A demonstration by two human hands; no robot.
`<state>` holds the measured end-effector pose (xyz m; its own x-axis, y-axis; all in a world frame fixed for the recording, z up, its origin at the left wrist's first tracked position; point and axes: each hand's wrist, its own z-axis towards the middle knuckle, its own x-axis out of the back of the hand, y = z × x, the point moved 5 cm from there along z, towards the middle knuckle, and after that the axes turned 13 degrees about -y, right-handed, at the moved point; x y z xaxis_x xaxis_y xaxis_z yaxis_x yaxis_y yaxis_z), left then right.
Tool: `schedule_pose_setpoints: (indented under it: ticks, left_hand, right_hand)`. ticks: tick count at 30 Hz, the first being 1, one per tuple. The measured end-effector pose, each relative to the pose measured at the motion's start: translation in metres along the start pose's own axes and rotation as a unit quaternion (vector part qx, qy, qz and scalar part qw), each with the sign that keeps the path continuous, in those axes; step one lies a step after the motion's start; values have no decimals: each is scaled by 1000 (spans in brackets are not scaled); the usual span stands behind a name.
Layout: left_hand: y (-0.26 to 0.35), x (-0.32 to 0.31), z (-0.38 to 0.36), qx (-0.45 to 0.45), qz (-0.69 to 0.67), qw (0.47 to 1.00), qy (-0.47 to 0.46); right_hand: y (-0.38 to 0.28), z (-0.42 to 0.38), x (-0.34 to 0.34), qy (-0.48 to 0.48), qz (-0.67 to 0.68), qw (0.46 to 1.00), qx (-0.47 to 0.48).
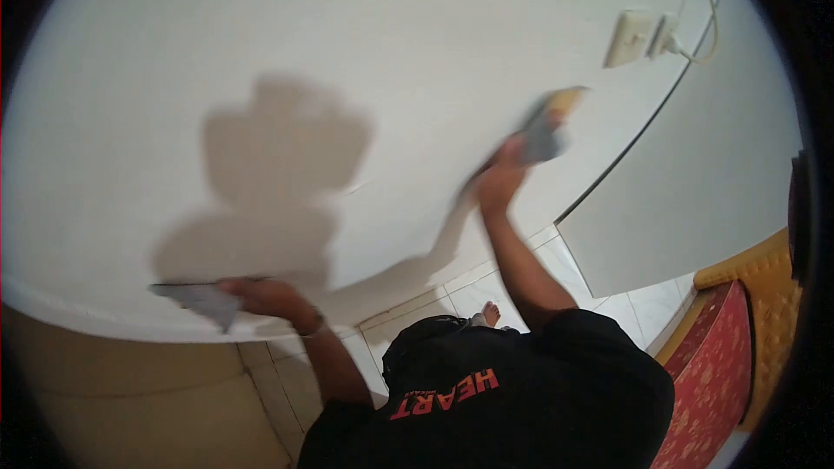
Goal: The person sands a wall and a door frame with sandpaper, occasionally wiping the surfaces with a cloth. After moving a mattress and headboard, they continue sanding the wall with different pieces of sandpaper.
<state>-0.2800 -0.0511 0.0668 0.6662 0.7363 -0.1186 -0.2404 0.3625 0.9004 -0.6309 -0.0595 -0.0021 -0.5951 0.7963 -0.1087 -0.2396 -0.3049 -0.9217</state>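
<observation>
In the lower left, my left hand grips a grey, pointed flat piece that extends leftward in front of the white wall. Over on the right, my right hand is raised against the same wall, its fingers closed on a grey cloth-like piece. A yellowish flat edge shows at the upper end of that piece. Motion blurs the right hand and what it holds, so the exact material is unclear.
A wall switch and a socket with a plug and cable are at upper right. Below them stands a white panel. A red patterned mattress with a tan padded frame is at lower right. Tiled floor shows below.
</observation>
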Motion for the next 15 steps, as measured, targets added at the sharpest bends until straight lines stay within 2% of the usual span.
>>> schedule_pose_setpoints:
  ticks: [1,2,3,4,5,6,7,8,9,10,11,12,14,15]
  left_hand:
    - [-18,-21,-22,-74,-32,991,-106]
    - [-17,-48,-57,-168,-58,979,-101]
    - [8,-60,-84,-230,89,950,-191]
    - [2,-58,-90,-231,84,949,-197]
    - [-9,-54,-83,-247,113,946,-174]
    - [-18,-48,-74,-263,139,943,-148]
    - [-32,-34,-57,-144,100,974,-141]
    - [-28,-17,-33,-75,90,989,-90]
    - [-30,-5,1,-24,-53,993,-105]
    - [18,-14,-6,75,1,995,-58]
    - [12,-3,8,-106,312,944,-4]
    - [18,-19,-5,-109,316,943,-6]
    - [27,-63,-47,-68,33,997,-14]
    - [13,-82,-68,-142,44,987,-57]
  right_hand:
    - [-67,-24,-16,-3,-134,957,258]
    - [-60,-45,-26,-79,-291,892,337]
    - [-47,-63,-26,-178,-302,861,368]
    - [-30,-75,-25,-280,-310,819,394]
    - [-8,-68,-12,-271,-315,819,395]
    - [19,-53,9,-243,-306,849,356]
    - [41,-34,36,-218,-293,876,315]
    - [59,-2,68,-167,-340,895,237]
    - [49,35,98,-120,-173,971,115]
    - [102,65,131,-121,-106,971,-177]
    - [95,94,150,-40,-17,984,-174]
    - [79,114,156,49,74,993,-80]
    - [55,118,128,3,37,996,-86]
    - [48,103,103,10,-5,1000,-24]
